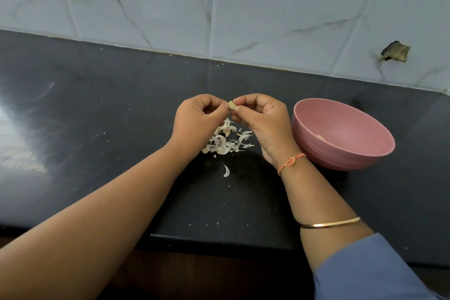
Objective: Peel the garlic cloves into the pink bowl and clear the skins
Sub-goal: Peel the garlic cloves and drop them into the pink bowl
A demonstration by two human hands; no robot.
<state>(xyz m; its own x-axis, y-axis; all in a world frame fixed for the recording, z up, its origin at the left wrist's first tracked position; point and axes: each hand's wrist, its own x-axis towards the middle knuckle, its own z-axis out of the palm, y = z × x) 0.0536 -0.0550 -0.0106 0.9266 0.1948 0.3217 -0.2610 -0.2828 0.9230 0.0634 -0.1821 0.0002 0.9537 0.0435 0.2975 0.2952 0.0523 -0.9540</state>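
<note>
Left grip (197, 117) & right grip (263, 119) both pinch one garlic clove (231, 105) at the fingertips, above the skins (226, 141) on the worktop (97, 105). Pink bowl (341, 156) sits just beside right grip, so that hand's nearer for the drop.

Glossy black stone counter (97, 109), matt pink plastic bowl (323, 153), papery skins (225, 140)

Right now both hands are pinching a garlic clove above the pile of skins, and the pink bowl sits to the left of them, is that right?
Not quite: the head view shows the pink bowl to the right of the hands, next to the right hand. The rest holds: the left hand and right hand pinch the garlic clove above the skins.
</note>
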